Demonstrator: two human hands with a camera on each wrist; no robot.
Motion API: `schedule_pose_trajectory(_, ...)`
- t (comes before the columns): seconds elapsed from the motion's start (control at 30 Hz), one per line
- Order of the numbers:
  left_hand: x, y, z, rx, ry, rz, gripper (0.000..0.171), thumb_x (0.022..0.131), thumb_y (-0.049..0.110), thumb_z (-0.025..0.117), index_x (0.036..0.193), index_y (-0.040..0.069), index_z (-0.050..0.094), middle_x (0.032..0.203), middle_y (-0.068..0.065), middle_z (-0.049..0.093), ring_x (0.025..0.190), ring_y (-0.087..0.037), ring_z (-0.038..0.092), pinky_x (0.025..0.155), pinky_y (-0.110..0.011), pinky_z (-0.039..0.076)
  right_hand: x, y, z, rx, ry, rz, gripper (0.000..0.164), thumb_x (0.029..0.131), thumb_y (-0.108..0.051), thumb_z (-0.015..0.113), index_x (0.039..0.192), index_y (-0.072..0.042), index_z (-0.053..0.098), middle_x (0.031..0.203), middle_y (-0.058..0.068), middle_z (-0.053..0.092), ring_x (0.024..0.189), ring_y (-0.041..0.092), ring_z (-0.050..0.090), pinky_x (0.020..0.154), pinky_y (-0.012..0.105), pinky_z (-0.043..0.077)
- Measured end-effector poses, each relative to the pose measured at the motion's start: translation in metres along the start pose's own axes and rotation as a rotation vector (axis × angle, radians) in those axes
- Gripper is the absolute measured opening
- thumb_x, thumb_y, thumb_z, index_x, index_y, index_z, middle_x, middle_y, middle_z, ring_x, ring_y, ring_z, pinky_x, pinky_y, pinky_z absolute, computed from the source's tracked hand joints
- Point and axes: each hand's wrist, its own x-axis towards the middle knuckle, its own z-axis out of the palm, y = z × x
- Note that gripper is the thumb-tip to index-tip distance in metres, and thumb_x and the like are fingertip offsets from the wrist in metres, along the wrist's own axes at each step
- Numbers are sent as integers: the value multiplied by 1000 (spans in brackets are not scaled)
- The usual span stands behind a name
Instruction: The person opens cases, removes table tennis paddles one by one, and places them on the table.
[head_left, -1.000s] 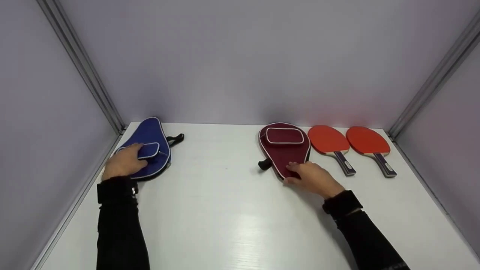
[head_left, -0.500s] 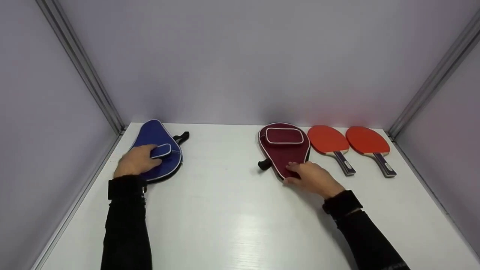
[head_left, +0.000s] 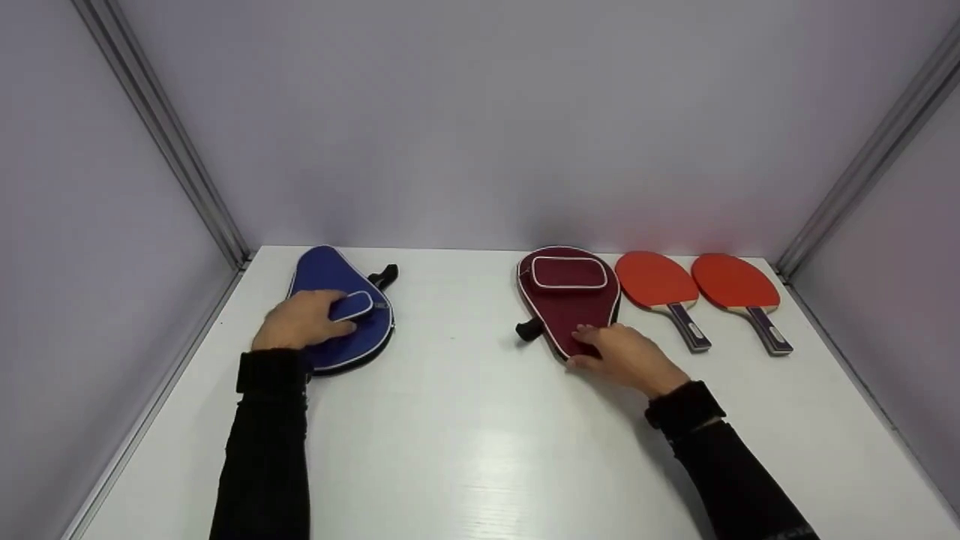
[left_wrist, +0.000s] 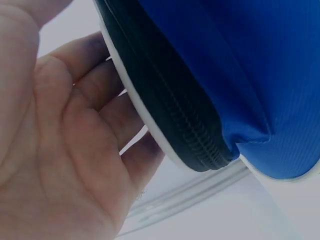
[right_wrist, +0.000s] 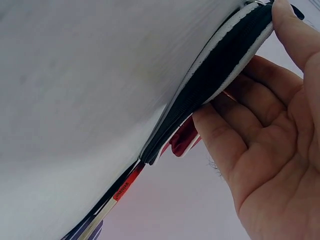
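A blue table tennis bat case (head_left: 321, 268) lies at the left of the table, its narrow end pointing to the back wall. My left hand (head_left: 300, 319) grips it by the small front pocket (head_left: 354, 306). The left wrist view shows the fingers against the white piping (left_wrist: 132, 90) of a black zipped edge. Near the middle right, a maroon bat case (head_left: 577, 309) lies with its narrow end towards me. My right hand (head_left: 628, 360) rests on that end, fingers laid on top and thumb at the edge, seen along the zip (right_wrist: 200, 85) in the right wrist view.
Two red table tennis bats (head_left: 652, 277) (head_left: 739, 279) lie side by side to the right of the maroon case, handles towards me. Black straps (head_left: 384, 276) (head_left: 529, 328) stick out from both cases. Walls enclose the white table (head_left: 450, 420) at the back and both sides.
My left hand has slid the blue case to the right and slightly towards me, away from the left wall. The right hand, maroon case and bats have stayed in place.
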Motion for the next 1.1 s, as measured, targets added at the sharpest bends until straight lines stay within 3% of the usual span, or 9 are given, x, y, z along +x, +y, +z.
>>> schedule_pose_trajectory(0.2, 3, 15, 4, 18, -22, 46, 76, 109, 38, 80, 171, 0, 57, 170, -33, 61, 161, -58, 57, 133, -76, 47, 0, 0, 0, 2, 7, -8, 62, 112, -42, 81, 158, -1, 72, 160, 22, 73, 147, 48, 73, 122, 63, 61)
schedule_pose_trajectory(0.67, 13, 45, 18, -20, -82, 138, 78, 106, 46, 85, 170, 9, 62, 171, -25, 65, 161, -50, 60, 132, -71, 51, 2, 1, 1, -7, 12, -17, 61, 112, -43, 81, 156, -1, 74, 154, 22, 78, 137, 46, 80, 116, 61, 66)
schedule_pose_trajectory(1.1, 9, 82, 39, 96, -19, 249, 66, 112, 46, 78, 167, 12, 67, 160, -26, 73, 153, -54, 67, 130, -69, 54, 1, -2, -1, -21, 6, -11, 61, 113, -43, 81, 156, 0, 74, 156, 23, 77, 141, 46, 77, 119, 61, 64)
